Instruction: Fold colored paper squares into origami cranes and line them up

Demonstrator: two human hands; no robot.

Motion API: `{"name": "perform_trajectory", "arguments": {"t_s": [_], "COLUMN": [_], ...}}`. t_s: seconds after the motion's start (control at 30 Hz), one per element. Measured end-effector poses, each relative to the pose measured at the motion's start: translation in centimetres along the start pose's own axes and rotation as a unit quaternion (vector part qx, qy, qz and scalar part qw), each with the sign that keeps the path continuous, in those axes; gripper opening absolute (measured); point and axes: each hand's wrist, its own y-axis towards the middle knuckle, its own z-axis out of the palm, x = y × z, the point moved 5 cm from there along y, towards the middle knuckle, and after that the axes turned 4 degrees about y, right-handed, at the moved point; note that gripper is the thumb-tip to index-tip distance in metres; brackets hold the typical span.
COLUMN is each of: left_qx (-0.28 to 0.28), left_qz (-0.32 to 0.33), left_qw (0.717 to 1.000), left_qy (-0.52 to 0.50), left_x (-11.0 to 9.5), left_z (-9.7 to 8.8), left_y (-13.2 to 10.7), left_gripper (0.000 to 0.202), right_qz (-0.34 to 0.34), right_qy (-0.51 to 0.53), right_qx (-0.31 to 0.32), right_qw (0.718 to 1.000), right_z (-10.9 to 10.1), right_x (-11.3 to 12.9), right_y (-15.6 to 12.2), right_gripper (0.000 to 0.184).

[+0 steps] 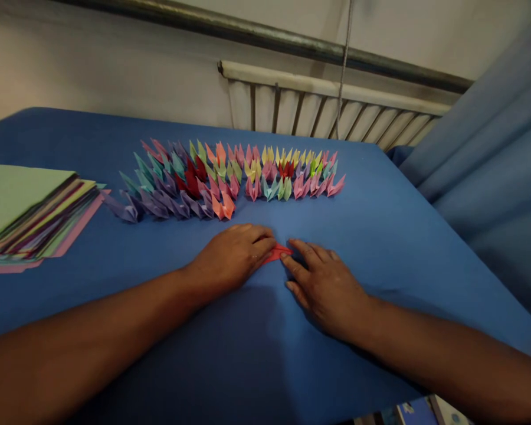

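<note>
A small piece of folded red paper (276,253) lies on the blue tabletop between my two hands. My left hand (235,255) is closed over its left part, the fingers together and bent down onto it, so that end is hidden. From the other side, my right hand (325,283) rests with its fingers spread, one fingertip touching the paper's right end. Beyond them stand many folded paper cranes in rows, among them an orange crane (223,206), a purple crane (126,208) and a pink crane (335,186).
On the left lies a stack of coloured paper sheets (24,195), light green on top. The blue-covered table (371,236) reaches toward a wall with a radiator (292,88) and a pipe (248,30). A blue curtain (491,159) hangs along the right.
</note>
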Motion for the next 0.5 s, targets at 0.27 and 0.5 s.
{"name": "perform_trajectory", "arguments": {"t_s": [0.27, 0.5], "left_qx": [0.032, 0.039], "left_qz": [0.015, 0.018], "left_qw": [0.998, 0.997], "left_qy": [0.059, 0.07], "left_x": [-0.3, -0.27], "left_z": [0.08, 0.03], "left_y": [0.11, 0.21], "left_gripper": [0.028, 0.026], "right_qz": [0.007, 0.001], "right_qy": [0.003, -0.002], "right_qx": [0.003, 0.006], "right_qw": [1.0, 1.0], "right_z": [0.15, 0.12], "right_x": [-0.03, -0.03], "right_y": [-0.02, 0.09], "right_gripper": [0.045, 0.045]}}
